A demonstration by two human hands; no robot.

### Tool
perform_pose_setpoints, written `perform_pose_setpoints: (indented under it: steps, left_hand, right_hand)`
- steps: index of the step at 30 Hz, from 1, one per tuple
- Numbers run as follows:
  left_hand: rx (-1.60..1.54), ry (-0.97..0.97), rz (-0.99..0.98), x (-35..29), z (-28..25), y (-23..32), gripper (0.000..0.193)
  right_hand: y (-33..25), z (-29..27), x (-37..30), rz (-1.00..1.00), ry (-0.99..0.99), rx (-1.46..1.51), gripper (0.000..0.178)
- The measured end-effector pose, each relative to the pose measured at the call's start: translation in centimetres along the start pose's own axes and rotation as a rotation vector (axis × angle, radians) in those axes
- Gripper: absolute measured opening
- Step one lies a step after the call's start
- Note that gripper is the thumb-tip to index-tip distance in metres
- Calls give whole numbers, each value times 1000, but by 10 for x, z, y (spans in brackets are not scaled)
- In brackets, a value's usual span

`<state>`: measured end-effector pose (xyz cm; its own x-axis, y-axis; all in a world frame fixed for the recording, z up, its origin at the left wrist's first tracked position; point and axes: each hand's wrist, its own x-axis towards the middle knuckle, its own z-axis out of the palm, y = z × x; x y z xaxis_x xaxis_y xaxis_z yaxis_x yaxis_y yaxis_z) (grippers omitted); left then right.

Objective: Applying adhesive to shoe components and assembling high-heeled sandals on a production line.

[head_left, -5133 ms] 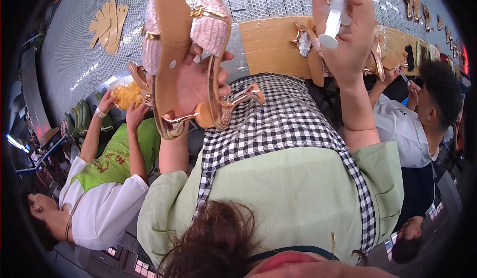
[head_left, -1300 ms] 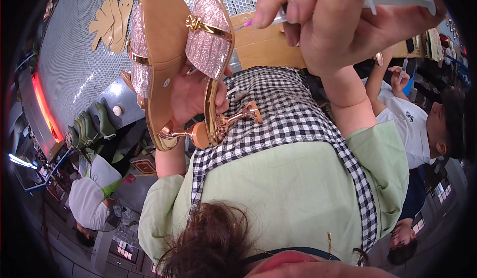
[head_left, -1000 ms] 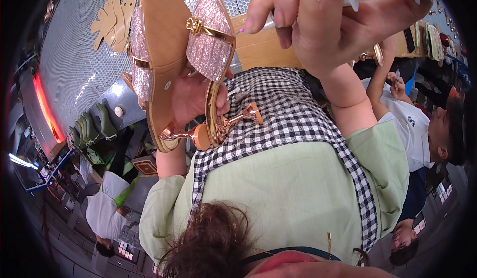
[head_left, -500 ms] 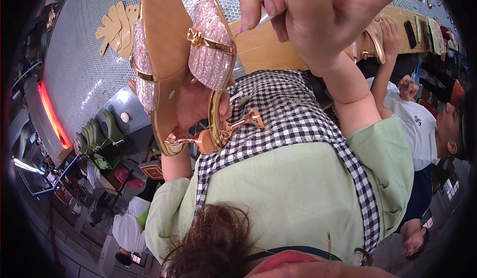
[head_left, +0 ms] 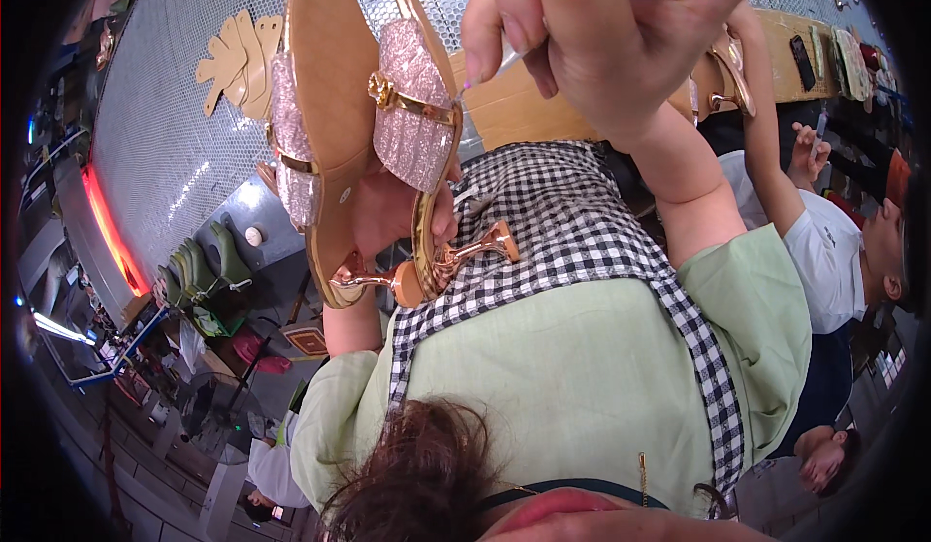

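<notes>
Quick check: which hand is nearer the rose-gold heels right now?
Left. The left hand grips the sandals close to the rose-gold heels; the right hand is farther off, up beside a glittery pink strap, holding a pale syringe.

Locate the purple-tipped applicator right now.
The applicator is upper-middle in the head view, held in the right hand, purple tip beside a gold sandal strap.

Grey hexagon-patterned worktop [head_left: 189, 140]; glowing red strip [head_left: 112, 237] at left; white light [head_left: 64, 329] beside blue frame [head_left: 131, 348].
</notes>
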<state>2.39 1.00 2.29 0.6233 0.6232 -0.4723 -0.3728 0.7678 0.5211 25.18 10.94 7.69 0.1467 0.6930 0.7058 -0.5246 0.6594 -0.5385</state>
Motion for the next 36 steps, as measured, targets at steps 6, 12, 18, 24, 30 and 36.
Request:
perform_pose_setpoints:
  steps: [6,12,18,24,30,36]
  left_hand:
    - [42,-49,124,-14,-23,7,79]
    - [1488,592,385,-41,-13,69,63]
    - [2473,764,770,-47,-5,82,29]
    - [2446,614,774,-39,4,66,29]
    - [2331,542,677,-34,10,50,35]
    - [2351,460,655,-28,17,43,32]
  right_hand:
    - [-11,-1,19,-16,146,-26,47]
    - [-25,1,22,-11,251,-167,49]
    - [-19,-28,5,11,78,-339,63]
    - [-11,-1,-4,-5,201,-339,56]
    - [-9,-2,-16,-46,11,-232,46]
    - [4,-25,-35,91,-125,15,42]
